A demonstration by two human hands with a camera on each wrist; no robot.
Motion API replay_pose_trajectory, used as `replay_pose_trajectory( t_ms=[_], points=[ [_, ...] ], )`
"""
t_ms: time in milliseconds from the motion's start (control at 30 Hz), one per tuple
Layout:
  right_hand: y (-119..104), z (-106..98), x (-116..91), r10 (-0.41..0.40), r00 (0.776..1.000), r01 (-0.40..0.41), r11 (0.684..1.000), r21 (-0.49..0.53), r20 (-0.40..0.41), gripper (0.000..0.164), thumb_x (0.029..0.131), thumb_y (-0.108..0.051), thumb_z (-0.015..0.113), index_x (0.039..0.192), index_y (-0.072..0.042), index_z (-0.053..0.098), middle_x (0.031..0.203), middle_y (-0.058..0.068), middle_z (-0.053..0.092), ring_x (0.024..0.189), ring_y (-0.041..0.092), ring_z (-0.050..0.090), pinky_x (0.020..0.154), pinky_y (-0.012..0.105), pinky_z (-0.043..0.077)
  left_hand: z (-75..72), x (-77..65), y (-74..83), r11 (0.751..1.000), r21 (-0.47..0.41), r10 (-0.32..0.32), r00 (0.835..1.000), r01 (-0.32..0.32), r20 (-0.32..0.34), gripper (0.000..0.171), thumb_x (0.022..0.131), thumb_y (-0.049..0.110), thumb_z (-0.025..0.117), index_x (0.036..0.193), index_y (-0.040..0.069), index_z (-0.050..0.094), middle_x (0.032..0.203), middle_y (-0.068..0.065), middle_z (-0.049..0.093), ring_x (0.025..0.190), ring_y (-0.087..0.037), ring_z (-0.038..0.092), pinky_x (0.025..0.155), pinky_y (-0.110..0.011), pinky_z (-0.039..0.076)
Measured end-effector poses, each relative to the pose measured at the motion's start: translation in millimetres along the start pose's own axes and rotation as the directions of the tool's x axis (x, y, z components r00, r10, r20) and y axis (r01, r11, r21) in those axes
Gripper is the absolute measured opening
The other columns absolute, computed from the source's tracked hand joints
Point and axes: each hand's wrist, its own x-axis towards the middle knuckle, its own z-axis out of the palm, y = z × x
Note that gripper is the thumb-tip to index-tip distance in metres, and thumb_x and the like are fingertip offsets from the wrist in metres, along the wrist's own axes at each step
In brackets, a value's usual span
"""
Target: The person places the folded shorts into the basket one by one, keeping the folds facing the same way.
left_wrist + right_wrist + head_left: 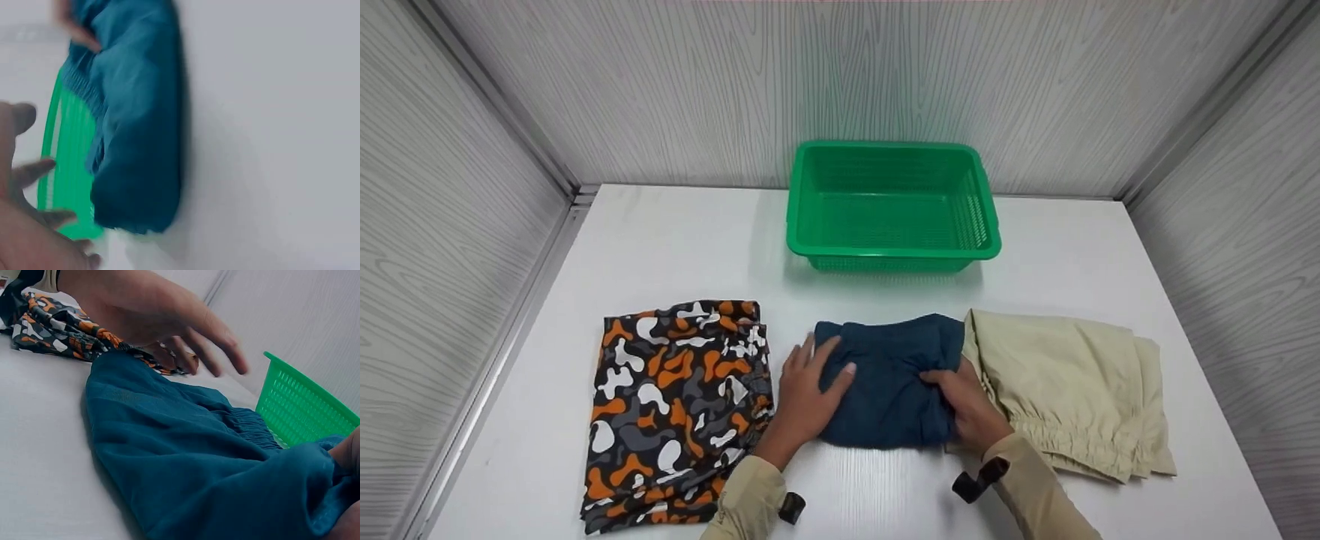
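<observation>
Folded dark blue pants with a gathered elastic waistband lie on the white table between my hands. My right hand grips their right side, thumb on top and the other fingers tucked beneath the cloth. At the left edge is my left hand, its fingers spread and straight. The right wrist view shows that left hand hovering over the far end of the blue cloth. In the left wrist view, its fingers stand apart from the pants.
A green plastic basket stands behind the pants, near the back wall. On the left lies a folded orange, black and white camouflage garment. Folded beige pants with an elastic waist lie on the right, against the blue ones. Panel walls enclose the table.
</observation>
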Motion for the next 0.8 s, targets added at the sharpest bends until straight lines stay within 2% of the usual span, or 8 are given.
replay_pose_trajectory(
  t_ms=[100,200,333,433,600,633,700,800],
  points=[
    [0.0,-2.1,-2.0,0.004,1.0,-0.004,0.999,-0.032,0.001,0.076,0.086,0.003,0.064,0.154,-0.008,0.033,0.155,0.011,0.036,0.139,0.028,0.033,0.118,0.043,0.023,-6.6,-0.1,-4.1,0.973,-0.151,-0.182,0.983,0.177,-0.024,0.062,0.101,0.046,0.057,0.152,0.012,0.046,0.159,-0.023,0.033,0.145,-0.045,0.029,0.115,-0.064,0.024],
    [-0.7,-2.8,-4.2,0.002,1.0,-0.002,0.997,-0.072,-0.003,0.076,0.086,0.001,0.065,0.155,-0.008,0.032,0.155,0.011,0.035,0.139,0.028,0.032,0.118,0.044,0.023,-10.0,0.8,-4.8,0.902,-0.31,-0.307,0.951,0.301,0.03,0.068,0.1,0.041,0.062,0.156,0.01,0.038,0.157,-0.023,0.035,0.14,-0.041,0.039,0.112,-0.059,0.033],
    [-0.6,-3.9,-5.1,-0.007,1.0,0.006,0.993,-0.114,-0.004,0.077,0.087,-0.002,0.066,0.155,-0.009,0.032,0.156,0.011,0.035,0.14,0.028,0.032,0.118,0.044,0.023,-9.8,4.2,-1.9,0.804,-0.454,-0.373,0.92,0.384,0.119,0.082,0.095,0.033,0.07,0.158,0.006,0.025,0.152,-0.028,0.038,0.131,-0.042,0.049,0.107,-0.056,0.039],
    [0.3,-6.2,-4.7,-0.007,1.0,0.008,0.993,-0.114,0.014,0.077,0.087,-0.003,0.066,0.156,-0.01,0.031,0.156,0.012,0.034,0.14,0.028,0.032,0.118,0.045,0.023,-7.3,8.4,0.4,0.758,-0.491,-0.398,0.901,0.429,0.173,0.091,0.091,0.031,0.075,0.157,0.0,0.022,0.147,-0.031,0.043,0.131,-0.042,0.05,0.108,-0.053,0.04],
    [2.4,-9.3,-5.9,0.008,1.0,-0.005,0.994,-0.11,0.022,0.079,0.087,-0.005,0.068,0.156,-0.009,0.031,0.156,0.012,0.035,0.141,0.028,0.031,0.119,0.046,0.022,-1.4,11.1,1.5,0.663,-0.562,-0.402,0.868,0.495,0.291,0.094,0.085,0.032,0.081,0.153,-0.008,0.03,0.151,-0.026,0.042,0.138,-0.037,0.043,0.115,-0.048,0.034],
    [2.8,-9.9,-6.1,0.01,1.0,-0.008,0.994,-0.11,0.02,0.079,0.086,-0.005,0.068,0.156,-0.009,0.031,0.156,0.012,0.035,0.141,0.028,0.031,0.119,0.046,0.022,-0.2,10.3,1.7,0.655,-0.57,-0.393,0.868,0.496,0.304,0.093,0.085,0.032,0.082,0.152,-0.008,0.032,0.152,-0.024,0.042,0.139,-0.036,0.042,0.116,-0.047,0.032],
    [3.5,-11.0,-6.4,0.014,1.0,-0.012,0.995,-0.101,0.019,0.079,0.086,-0.006,0.069,0.156,-0.01,0.032,0.155,0.011,0.036,0.14,0.028,0.032,0.118,0.045,0.023,2.5,8.3,2.3,0.666,-0.572,-0.373,0.877,0.48,0.302,0.09,0.084,0.028,0.083,0.151,-0.006,0.035,0.151,-0.021,0.045,0.138,-0.034,0.042,0.117,-0.047,0.031],
    [4.0,-12.9,-7.2,0.016,1.0,-0.014,0.996,-0.084,0.024,0.08,0.085,-0.006,0.07,0.155,-0.011,0.032,0.155,0.011,0.037,0.139,0.028,0.033,0.118,0.045,0.024,4.8,4.9,3.6,0.728,-0.54,-0.337,0.907,0.422,0.254,0.09,0.082,0.021,0.083,0.154,-0.003,0.033,0.153,-0.021,0.042,0.141,-0.036,0.039,0.118,-0.049,0.028]
  ],
)
